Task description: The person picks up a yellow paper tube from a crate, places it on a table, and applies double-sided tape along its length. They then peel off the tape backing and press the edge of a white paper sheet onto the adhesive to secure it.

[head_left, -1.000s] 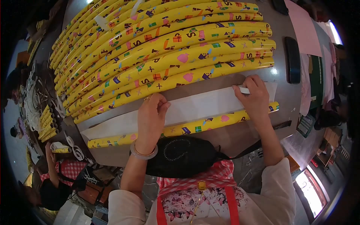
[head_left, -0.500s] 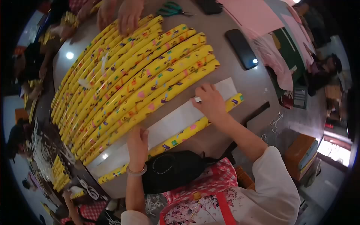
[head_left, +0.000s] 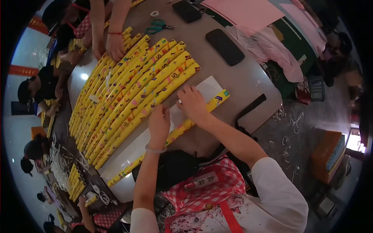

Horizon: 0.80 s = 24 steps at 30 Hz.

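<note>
In front of me lies a yellow patterned roll of wrapping paper (head_left: pixel 128 171), with a white sheet (head_left: pixel 211 86), likely the paper's back, spread along its far side. Over the white strip, my left hand (head_left: pixel 159 124) has its fingers curled inward; what they hold, if anything, is hidden. My right hand (head_left: pixel 192 103) is closed above the same strip, further right, with a small white piece showing at its fingers. Just beyond both hands, several finished-looking yellow rolls (head_left: pixel 136 93) lie side by side on the table (head_left: pixel 260 79).
Teal-handled scissors (head_left: pixel 156 26), a small white tape roll (head_left: pixel 154 13) and two dark phones (head_left: pixel 225 46) (head_left: pixel 187 11) lie at the far side. Another person's hands (head_left: pixel 114 46) rest on the far rolls. A black strap (head_left: pixel 250 106) lies right; pink sheets (head_left: pixel 244 13) are stacked beyond.
My view has shifted, moving the scene. My left hand has moved right along the white strip, closer to my right hand. The other person's hands stay at the far rolls.
</note>
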Tool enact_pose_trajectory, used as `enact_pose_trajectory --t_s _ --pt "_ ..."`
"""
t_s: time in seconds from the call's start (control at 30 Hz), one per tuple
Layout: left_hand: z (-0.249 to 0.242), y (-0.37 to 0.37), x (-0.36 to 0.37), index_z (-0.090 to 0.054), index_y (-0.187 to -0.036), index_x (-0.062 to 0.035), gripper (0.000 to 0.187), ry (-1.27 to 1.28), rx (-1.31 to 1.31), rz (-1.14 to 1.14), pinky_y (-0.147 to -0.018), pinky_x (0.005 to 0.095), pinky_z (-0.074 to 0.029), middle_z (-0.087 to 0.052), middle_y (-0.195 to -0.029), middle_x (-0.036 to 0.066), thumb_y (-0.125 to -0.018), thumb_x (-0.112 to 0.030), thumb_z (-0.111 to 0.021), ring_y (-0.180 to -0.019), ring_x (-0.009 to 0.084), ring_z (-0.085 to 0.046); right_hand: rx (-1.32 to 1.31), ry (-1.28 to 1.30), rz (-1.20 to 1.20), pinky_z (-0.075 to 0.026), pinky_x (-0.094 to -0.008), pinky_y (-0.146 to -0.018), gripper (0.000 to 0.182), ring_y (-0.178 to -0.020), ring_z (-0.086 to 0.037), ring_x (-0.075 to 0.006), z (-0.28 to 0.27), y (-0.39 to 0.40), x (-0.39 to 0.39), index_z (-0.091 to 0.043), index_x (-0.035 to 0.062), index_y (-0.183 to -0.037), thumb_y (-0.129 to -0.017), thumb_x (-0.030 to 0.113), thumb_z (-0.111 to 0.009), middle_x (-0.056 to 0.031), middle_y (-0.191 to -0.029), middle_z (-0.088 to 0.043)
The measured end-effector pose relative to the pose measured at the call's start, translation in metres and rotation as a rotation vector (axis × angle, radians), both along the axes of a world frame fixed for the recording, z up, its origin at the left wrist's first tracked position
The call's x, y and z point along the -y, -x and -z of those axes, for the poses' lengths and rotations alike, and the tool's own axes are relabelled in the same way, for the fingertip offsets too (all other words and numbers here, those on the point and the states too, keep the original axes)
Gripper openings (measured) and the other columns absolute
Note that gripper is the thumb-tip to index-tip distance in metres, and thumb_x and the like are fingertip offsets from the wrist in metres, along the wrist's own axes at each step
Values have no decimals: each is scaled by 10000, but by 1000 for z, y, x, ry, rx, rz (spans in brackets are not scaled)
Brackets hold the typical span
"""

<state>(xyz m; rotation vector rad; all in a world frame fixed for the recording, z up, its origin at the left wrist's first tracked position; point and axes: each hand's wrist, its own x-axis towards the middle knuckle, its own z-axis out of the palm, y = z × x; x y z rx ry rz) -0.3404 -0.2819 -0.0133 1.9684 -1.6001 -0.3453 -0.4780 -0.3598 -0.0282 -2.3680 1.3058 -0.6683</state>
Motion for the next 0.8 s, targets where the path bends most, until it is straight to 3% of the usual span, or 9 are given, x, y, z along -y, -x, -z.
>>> enact_pose_trajectory --t_s 0.07,0.37,0.47,0.8 --pt "8 9 9 -574 -895 -3 104 28 29 -51 -591 372 -474 -623 -765 163 -853 -89 -616 -673 307 -620 0 2 -28 -467 -376 -783 246 -949 -522 -282 -1 1 2 -567 59 -860 -702 166 -723 -118 -969 -502" --pt "13 11 17 -577 -828 -2 158 -36 -308 -183 -527 328 -459 -592 -640 130 -804 -111 -688 -558 256 -584 -87 -32 -90 -475 -399 -777 297 -943 -533 -286 -8 6 8 -553 56 -888 -708 198 -743 -103 -964 -503" --pt "14 13 16 -559 -819 -3 174 -9 -230 -189 -519 326 -450 -577 -635 123 -792 -101 -700 -549 250 -569 -139 -86 -142 -469 -404 -793 311 -947 -535 -281 -18 8 12 -553 57 -886 -701 214 -747 -100 -965 -504" --pt "10 15 15 -532 -838 -19 166 -58 -327 -211 -537 348 -445 -559 -672 118 -811 -88 -681 -591 259 -559 -228 -168 -238 -454 -372 -747 293 -881 -571 -251 -31 28 39 -562 84 -830 -691 248 -760 -51 -888 -539"
